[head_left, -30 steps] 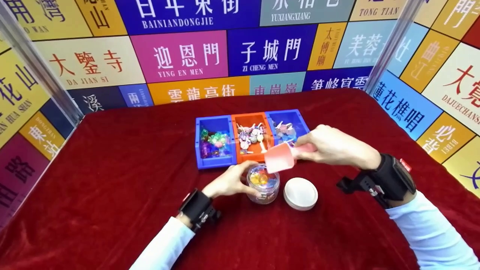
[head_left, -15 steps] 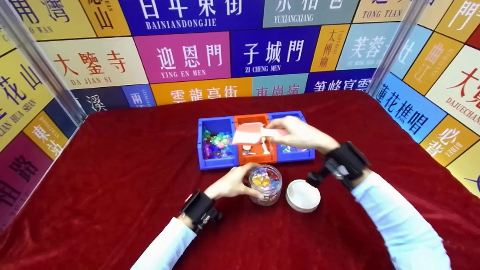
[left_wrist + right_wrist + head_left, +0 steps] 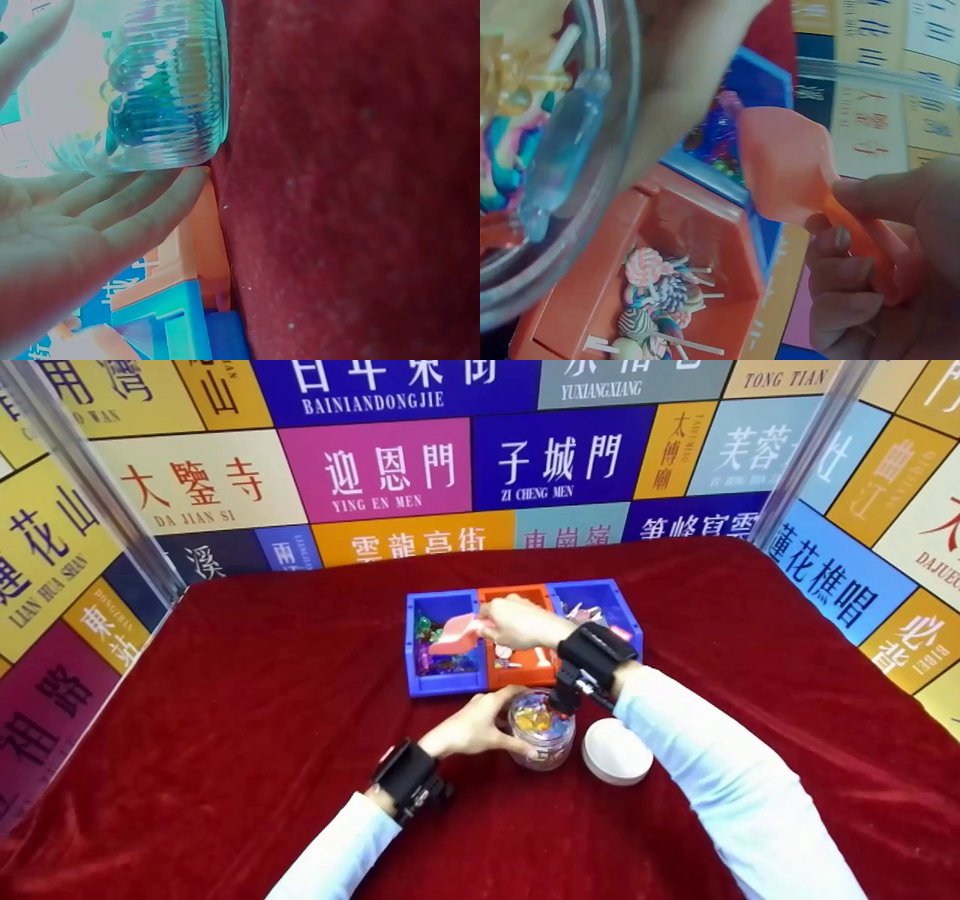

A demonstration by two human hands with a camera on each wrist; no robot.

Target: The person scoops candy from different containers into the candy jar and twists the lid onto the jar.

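My left hand (image 3: pixel 480 726) grips a clear round jar (image 3: pixel 543 748) from its left side, thumb in front and fingers behind. Inside the open jar are yellow, blue and other bright pieces. My right hand (image 3: pixel 519 621) holds a pink scoop (image 3: pixel 454 634) by its handle, over the left blue bin (image 3: pixel 448 684). That bin contains green, purple and blue shiny pieces, partly hidden by the scoop. From the right wrist view, the scoop's blade (image 3: pixel 784 161) overlaps the bin's edge, and my fingers (image 3: pixel 844 307) curl round the handle.
An orange bin (image 3: pixel 512 680) with small lollipop-shaped pieces joins the left bin, and another blue bin (image 3: pixel 619 604) stands on its right. A white round lid (image 3: pixel 617 751) lies right of the jar. Dark red cloth (image 3: pixel 247 720) covers the table; lettered panels (image 3: pixel 375 472) rise behind.
My right hand has carried the scoop left and back, from above the jar, across the orange bin, to the left blue bin. My left hand stays on the jar.
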